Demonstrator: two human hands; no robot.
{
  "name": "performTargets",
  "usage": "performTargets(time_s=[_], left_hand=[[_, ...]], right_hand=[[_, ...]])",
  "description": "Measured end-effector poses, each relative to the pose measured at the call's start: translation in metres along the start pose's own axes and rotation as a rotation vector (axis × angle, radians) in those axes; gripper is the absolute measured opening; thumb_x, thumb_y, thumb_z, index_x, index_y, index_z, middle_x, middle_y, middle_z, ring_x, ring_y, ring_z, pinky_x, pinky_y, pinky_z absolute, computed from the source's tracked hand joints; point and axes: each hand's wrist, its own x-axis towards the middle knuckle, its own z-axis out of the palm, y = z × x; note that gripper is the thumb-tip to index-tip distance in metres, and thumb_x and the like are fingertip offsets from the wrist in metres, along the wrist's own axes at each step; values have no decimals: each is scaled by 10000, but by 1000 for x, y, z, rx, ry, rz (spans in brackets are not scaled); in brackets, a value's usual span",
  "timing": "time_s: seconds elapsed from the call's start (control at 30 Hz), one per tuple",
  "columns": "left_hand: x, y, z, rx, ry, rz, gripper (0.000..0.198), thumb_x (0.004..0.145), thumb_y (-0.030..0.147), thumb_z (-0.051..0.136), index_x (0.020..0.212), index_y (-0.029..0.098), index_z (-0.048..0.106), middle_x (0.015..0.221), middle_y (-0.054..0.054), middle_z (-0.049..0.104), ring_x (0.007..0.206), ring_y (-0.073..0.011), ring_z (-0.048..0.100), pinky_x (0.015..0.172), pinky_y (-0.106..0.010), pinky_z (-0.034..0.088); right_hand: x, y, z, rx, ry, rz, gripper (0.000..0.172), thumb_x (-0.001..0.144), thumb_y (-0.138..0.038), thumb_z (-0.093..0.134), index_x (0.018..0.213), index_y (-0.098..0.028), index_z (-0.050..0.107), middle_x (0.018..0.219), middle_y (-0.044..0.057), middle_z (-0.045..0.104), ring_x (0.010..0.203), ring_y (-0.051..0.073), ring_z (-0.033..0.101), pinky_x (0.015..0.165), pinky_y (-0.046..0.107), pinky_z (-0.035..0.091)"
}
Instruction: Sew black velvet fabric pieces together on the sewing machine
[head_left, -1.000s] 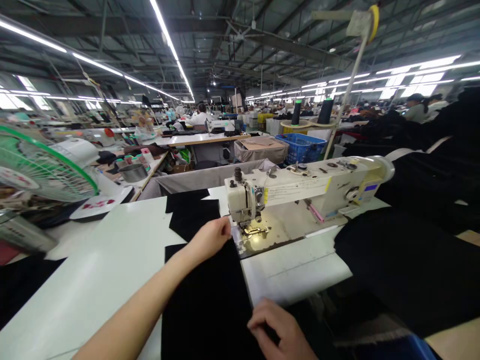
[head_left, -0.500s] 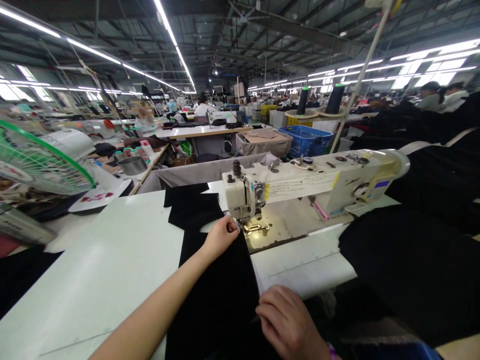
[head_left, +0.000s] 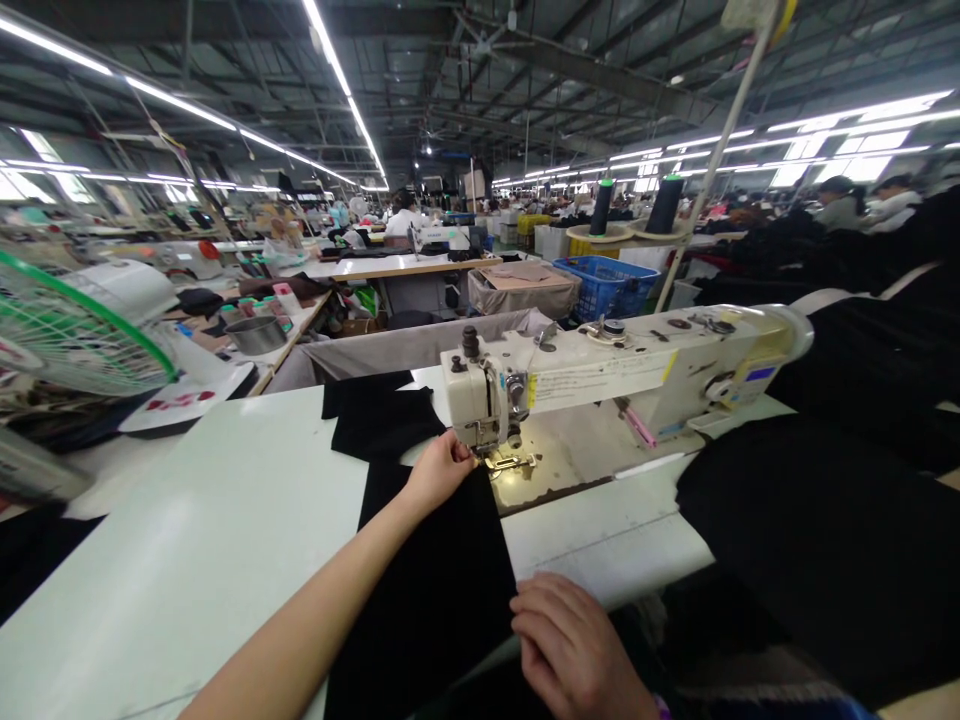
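A worker's left hand (head_left: 441, 470) is pressing the far end of a black cloth (head_left: 439, 580) against the tabletop (head_left: 225, 520), its fingers curled closed over the cloth's edge right beside the presser foot (head_left: 508, 461) of a sewing machine (head_left: 600, 375). The right hand (head_left: 574, 645) is resting on the cloth's near right edge, fingers bent and pinching the fabric at the tabletop's front rim. Over the past second the left hand has been creeping forward from a spot short of the needle to one touching the foot's left side, while the right hand has been rising up the cloth's edge; by this reading, the strip is being lined up and fed toward the needle, with stitching about to begin. The cloth is lying flat in a long strip from the worker's lap to the machine. More black pieces (head_left: 379, 415) are lying behind the left hand, and a dark heap (head_left: 817, 540) is covering the right side. A green fan (head_left: 75, 325) is standing at far left, thread cones (head_left: 664, 205) beyond the machine.
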Motion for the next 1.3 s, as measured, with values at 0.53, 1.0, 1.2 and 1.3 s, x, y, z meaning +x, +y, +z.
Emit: performTargets(time_s=[0.53, 1.0, 1.2, 1.3], left_hand=[[-164, 22, -1, 304, -70, 875, 403, 896, 81, 499, 1280, 145, 602, 1286, -126, 685, 1208, -266, 624, 952, -370, 597], [-89, -8, -19, 316, -69, 904, 352, 982, 150, 481, 1298, 176, 634, 1297, -137, 677, 1269, -274, 597, 1031, -440, 565], [-59, -13, -24, 289, -67, 861, 328, 995, 185, 457, 1237, 180, 679, 1260, -140, 674, 1229, -268, 607, 1021, -443, 564], [-45, -14, -27, 251, -68, 845, 337, 999, 198, 437, 1222, 190, 690, 1244, -143, 668, 1193, -261, 618, 1017, -449, 559]], right_hand=[[14, 4, 0, 83, -111, 133, 281, 864, -13, 468, 1007, -184, 639, 946, 73, 731, 916, 214, 680, 950, 411, 566], [57, 50, 24, -65, -282, 218, 232, 811, -29, 627, 936, -198, 726, 974, 54, 667, 978, 224, 573, 888, 392, 494], [81, 71, 37, -140, -334, 234, 175, 849, -66, 643, 877, -206, 746, 857, 38, 618, 904, 224, 540, 829, 378, 459], [92, 81, 42, -154, -341, 241, 158, 869, -89, 639, 859, -207, 745, 850, 39, 622, 885, 223, 540, 805, 375, 452]])
